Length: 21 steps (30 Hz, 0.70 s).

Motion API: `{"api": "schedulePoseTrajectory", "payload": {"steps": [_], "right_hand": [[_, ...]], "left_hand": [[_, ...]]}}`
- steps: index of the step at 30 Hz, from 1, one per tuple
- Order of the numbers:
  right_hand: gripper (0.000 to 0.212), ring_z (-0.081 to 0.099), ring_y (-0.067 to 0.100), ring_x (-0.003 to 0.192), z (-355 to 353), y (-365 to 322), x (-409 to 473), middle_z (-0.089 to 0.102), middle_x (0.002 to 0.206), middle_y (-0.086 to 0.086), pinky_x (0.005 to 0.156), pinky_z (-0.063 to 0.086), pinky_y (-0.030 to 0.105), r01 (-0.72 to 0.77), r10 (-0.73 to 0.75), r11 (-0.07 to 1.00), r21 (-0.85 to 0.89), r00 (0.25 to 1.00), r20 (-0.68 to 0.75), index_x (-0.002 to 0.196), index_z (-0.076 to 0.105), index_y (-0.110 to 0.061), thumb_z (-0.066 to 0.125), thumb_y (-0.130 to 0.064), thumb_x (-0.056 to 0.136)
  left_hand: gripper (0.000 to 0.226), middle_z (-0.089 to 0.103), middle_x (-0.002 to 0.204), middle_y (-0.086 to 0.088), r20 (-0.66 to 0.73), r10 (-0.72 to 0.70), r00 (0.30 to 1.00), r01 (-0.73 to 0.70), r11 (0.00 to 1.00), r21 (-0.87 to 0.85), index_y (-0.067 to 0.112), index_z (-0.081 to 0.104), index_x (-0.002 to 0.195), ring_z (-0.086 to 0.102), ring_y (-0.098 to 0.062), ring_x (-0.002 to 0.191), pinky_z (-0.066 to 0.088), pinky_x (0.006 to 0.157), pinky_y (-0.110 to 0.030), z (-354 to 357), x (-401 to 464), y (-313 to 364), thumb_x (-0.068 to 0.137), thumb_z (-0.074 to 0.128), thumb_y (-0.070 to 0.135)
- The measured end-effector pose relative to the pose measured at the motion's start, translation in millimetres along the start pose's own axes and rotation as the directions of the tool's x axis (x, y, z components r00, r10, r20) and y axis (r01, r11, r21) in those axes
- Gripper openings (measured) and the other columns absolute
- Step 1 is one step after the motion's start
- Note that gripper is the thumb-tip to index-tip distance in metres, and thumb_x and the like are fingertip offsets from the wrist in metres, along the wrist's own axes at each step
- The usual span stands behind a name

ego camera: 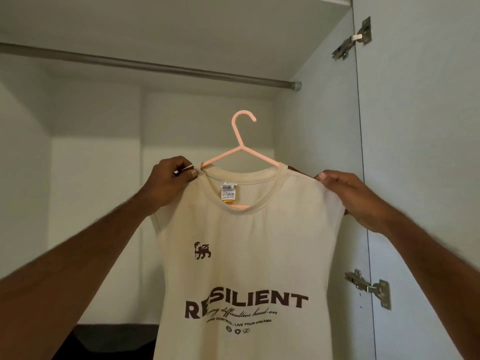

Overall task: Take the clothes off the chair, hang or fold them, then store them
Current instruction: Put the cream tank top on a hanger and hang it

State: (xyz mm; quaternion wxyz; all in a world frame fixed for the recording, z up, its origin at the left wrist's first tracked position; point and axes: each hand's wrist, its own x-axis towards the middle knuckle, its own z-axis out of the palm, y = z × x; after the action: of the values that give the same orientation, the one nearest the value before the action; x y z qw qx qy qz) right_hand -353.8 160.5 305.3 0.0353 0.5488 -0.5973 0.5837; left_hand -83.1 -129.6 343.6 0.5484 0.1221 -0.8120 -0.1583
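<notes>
Both hands are up in front of the open wardrobe [161,120], holding a cream shirt [246,255] by the shoulders. The left hand [168,181] has its fingers curled and pinches the shirt's left shoulder right next to the collar, thumb pressed on the fabric. The right hand [350,196] grips the other shoulder, fingers wrapped over the top edge.

The shirt is already on a pink hanger [240,149]; the hook sticks up above the collar and a bit of the lower bar shows through the neck opening, just under the price tag [227,191]. The hook sits well below the rod [155,66] and isn't touching it, so the shirt is held in the air inside the wardrobe opening.

Dark print on the front reads "RESILIENT" with a small lion logo higher up. The door [415,152] stands open on the right with two metal hinges [352,38] on it.
</notes>
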Motion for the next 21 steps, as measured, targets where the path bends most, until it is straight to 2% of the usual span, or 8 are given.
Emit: {"api": "schedulePoseTrajectory", "payload": {"steps": [3,5,9,11,13,15,17,21], "right_hand": [[0.042,0.071,0.023,0.085,-5.9,-13.8,3.7,0.077,0.100,0.011,0.076,0.054,0.034,-0.063,0.057,0.993,0.099,0.996,0.062,0.106,0.074,-0.007,0.056,-0.043,0.095],[0.038,0.069,0.025,0.077,-5.1,-17.0,8.1,0.076,0.091,0.014,0.071,0.053,0.033,-0.027,0.026,0.999,0.018,0.998,0.063,0.100,0.072,0.001,0.059,-0.035,0.098],[0.032,0.056,0.018,0.063,2.4,-6.0,28.1,0.062,0.067,0.001,0.062,0.042,0.028,0.022,-0.052,0.984,-0.177,0.985,-0.166,0.078,0.069,-0.010,0.062,-0.031,0.101],[0.031,0.055,0.022,0.063,14.9,1.2,38.1,0.056,0.061,-0.001,0.059,0.037,0.029,0.032,-0.149,0.913,-0.407,0.955,-0.258,0.079,0.069,-0.009,0.064,-0.031,0.100],[0.027,0.062,0.034,0.072,41.7,7.0,43.1,0.062,0.065,0.006,0.062,0.040,0.034,0.025,-0.242,0.820,-0.571,0.920,-0.307,0.083,0.069,-0.009,0.062,-0.030,0.099],[0.023,0.066,0.042,0.082,78.4,4.9,41.6,0.069,0.080,0.016,0.068,0.049,0.040,0.013,-0.298,0.765,-0.644,0.894,-0.335,0.091,0.069,-0.011,0.057,-0.029,0.099],[0.021,0.067,0.041,0.083,110.6,2.0,38.4,0.072,0.088,0.015,0.069,0.055,0.042,0.009,-0.310,0.749,-0.662,0.888,-0.339,0.102,0.067,-0.010,0.052,-0.023,0.099],[0.033,0.067,0.034,0.090,136.0,2.1,35.0,0.071,0.102,0.009,0.075,0.055,0.043,0.084,-0.332,0.720,-0.688,0.913,-0.236,0.127,0.056,-0.012,0.044,-0.031,0.103]], "left_hand": [[0.011,0.064,0.079,-0.001,0.030,0.020,0.999,-0.019,1.000,-0.020,0.014,0.067,0.085,0.054,-0.015,0.076,0.042,0.072,-0.031,19.5,23.4,-3.2,0.095,0.069,0.020],[0.010,0.065,0.084,0.000,0.034,0.024,0.999,-0.024,1.000,0.016,0.015,0.066,0.089,0.057,-0.019,0.082,0.043,0.078,-0.032,37.9,36.3,-3.5,0.094,0.069,0.023],[0.036,0.061,0.111,0.005,-0.210,-0.116,0.971,0.176,0.939,0.294,0.026,0.060,0.107,0.052,-0.021,0.114,0.041,0.099,-0.053,77.4,38.4,6.4,0.086,0.072,0.053],[0.043,0.069,0.098,-0.001,-0.280,-0.183,0.942,0.239,0.954,0.180,0.022,0.062,0.090,0.062,-0.029,0.105,0.049,0.091,-0.048,100.7,31.8,27.7,0.081,0.071,0.063],[0.060,0.073,0.078,-0.004,-0.090,-0.214,0.973,0.215,0.977,-0.004,0.015,0.067,0.075,0.071,-0.031,0.085,0.057,0.080,-0.042,125.1,25.4,59.5,0.079,0.063,0.075],[0.068,0.076,0.076,-0.007,0.227,-0.292,0.929,0.340,0.916,-0.211,0.013,0.073,0.081,0.075,-0.028,0.076,0.060,0.073,-0.041,143.1,21.6,92.4,0.079,0.059,0.080],[0.060,0.077,0.084,-0.011,0.357,-0.332,0.873,0.443,0.845,-0.298,0.006,0.073,0.095,0.076,-0.025,0.075,0.060,0.062,-0.034,155.5,27.3,106.9,0.083,0.070,0.065],[0.021,0.066,0.088,-0.013,0.274,-0.407,0.872,0.480,0.822,-0.306,-0.002,0.064,0.105,0.066,-0.022,0.069,0.048,0.049,-0.024,159.4,49.0,87.1,0.085,0.064,0.004]]}}
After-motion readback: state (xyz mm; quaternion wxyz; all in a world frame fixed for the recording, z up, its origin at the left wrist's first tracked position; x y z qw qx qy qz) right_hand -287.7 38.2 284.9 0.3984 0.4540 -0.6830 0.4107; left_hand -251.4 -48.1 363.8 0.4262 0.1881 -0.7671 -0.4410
